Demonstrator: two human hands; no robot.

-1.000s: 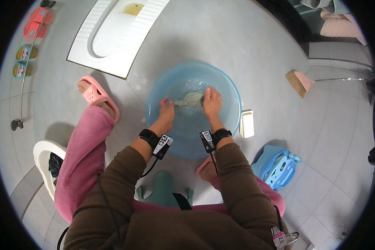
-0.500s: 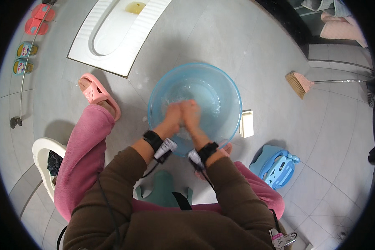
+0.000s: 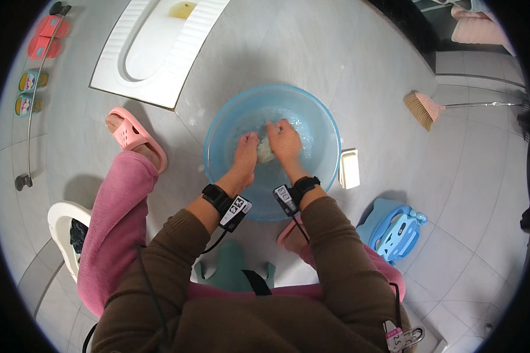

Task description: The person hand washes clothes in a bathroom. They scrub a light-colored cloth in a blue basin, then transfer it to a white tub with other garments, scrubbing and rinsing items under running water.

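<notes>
A round, see-through blue basin [image 3: 331, 126] with water in it stands on the floor before me. A small, wet, pale crumpled cloth [image 3: 265, 152] is stretched between my two hands, over the water. My left hand [image 3: 245, 156] grips its left side with the fingers curled in. On the other side, my right hand [image 3: 285, 143] is closed round part of the cloth, back of the hand upward. Both hands are inside the basin's rim. The cloth's lower part and some fingertips are hidden.
A cream soap box [image 3: 349, 169] lies right of the basin, near a blue child's potty [image 3: 393, 232]. Far left is a white squat toilet [image 3: 185, 65]; far right, a broom [image 3: 424, 110]. A white tub [image 3: 62, 220] stands left of my leg. I sit on a green stool [image 3: 232, 265].
My hands were pressed together and blurred by motion. Now they are apart, the right one moved up and right, and the pale cloth shows between them.
</notes>
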